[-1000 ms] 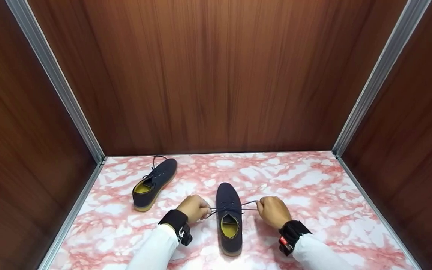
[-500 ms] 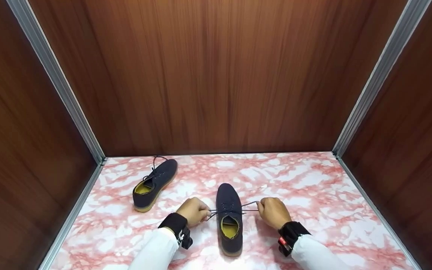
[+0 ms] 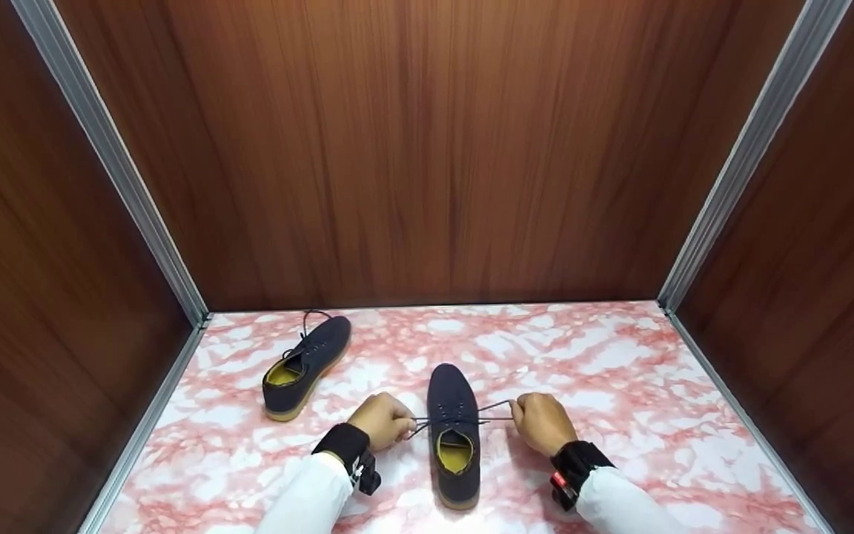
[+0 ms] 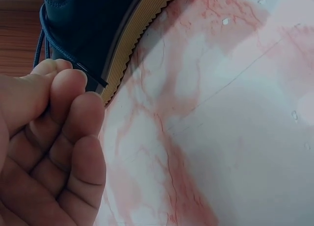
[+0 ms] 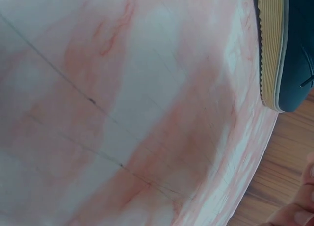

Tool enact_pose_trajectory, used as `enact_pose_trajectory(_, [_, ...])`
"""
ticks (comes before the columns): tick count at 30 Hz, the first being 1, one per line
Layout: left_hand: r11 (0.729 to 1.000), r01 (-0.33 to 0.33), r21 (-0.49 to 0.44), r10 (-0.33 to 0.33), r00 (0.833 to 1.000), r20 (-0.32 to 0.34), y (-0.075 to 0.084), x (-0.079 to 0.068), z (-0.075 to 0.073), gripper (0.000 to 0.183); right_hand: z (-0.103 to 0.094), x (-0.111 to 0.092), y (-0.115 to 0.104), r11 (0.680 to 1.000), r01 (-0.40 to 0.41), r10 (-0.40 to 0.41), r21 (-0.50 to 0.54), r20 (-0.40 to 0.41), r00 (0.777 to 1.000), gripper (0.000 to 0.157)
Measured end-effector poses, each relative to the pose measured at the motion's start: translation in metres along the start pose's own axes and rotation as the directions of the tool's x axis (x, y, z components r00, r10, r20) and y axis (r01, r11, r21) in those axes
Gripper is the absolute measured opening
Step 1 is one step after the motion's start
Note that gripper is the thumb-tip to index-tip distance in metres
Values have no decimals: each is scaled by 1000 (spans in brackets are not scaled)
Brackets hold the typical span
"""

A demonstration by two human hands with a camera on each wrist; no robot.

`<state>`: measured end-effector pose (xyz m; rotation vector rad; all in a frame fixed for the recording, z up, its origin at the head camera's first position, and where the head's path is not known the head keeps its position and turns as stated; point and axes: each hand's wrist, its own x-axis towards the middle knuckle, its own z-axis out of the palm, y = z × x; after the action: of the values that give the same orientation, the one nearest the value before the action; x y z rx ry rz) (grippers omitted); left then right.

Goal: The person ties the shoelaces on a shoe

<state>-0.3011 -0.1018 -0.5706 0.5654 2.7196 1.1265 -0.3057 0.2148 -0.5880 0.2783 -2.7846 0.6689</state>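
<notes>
A dark navy lace-up shoe [image 3: 451, 386] with a yellow insole stands upright on the table, toe pointing away from me. To its left, my left hand [image 3: 384, 421] pinches a shoelace between thumb and curled fingers. On the other side, my right hand [image 3: 544, 424] grips the opposite lace [image 3: 496, 419], drawn out sideways from the shoe. Both laces look taut, crossing at the shoe's throat. In the left wrist view, a looped lace [image 4: 45, 27] and a loose tip show beside my fingertips. The right wrist view catches only a few of my fingers [image 5: 299, 206] at its edge.
A matching shoe [image 3: 312, 356] lies at the back left, its lace loop reaching toward the rear wall. Wood-grain panels [image 3: 427, 148] enclose the red-and-white marbled tabletop [image 3: 605, 356] at the back and sides, with metal strips [image 3: 753, 111] at the corners.
Both hands have shifted slightly toward me while keeping hold of the laces. The shoes have stayed in place.
</notes>
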Motion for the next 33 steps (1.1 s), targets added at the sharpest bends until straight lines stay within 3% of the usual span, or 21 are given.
enact_pose_trajectory(8, [999, 8, -36, -8, 1000, -3, -3, -2, 4, 23, 4, -3, 4, 1000, 3, -3, -5, 0, 1000, 46])
enact_pose_trajectory(12, [995, 18, -102, -18, 1000, 6, -5, -1, 8, 23, 5, -4, 7, 1000, -15, 15, -11, 12, 1000, 47])
enact_pose_trajectory(22, [984, 24, -179, -21, 1000, 19, 1, -4, 14, 23, -4, -5, 0, 996, -33, 23, 79, 128, 991, 50])
enact_pose_trajectory(25, [982, 21, -186, -17, 1000, 23, 6, -6, 16, 22, -10, -5, -3, 994, -48, 35, 95, 133, 990, 44])
enact_pose_trajectory(30, [978, 41, -206, -36, 999, 27, 12, -9, 19, 17, -20, -6, -6, 990, -66, 53, 121, 111, 992, 17])
enact_pose_trajectory(33, [976, 44, -214, -40, 999, 23, 15, -12, 19, 19, -25, -9, -10, 987, -45, 28, 154, 112, 993, 20])
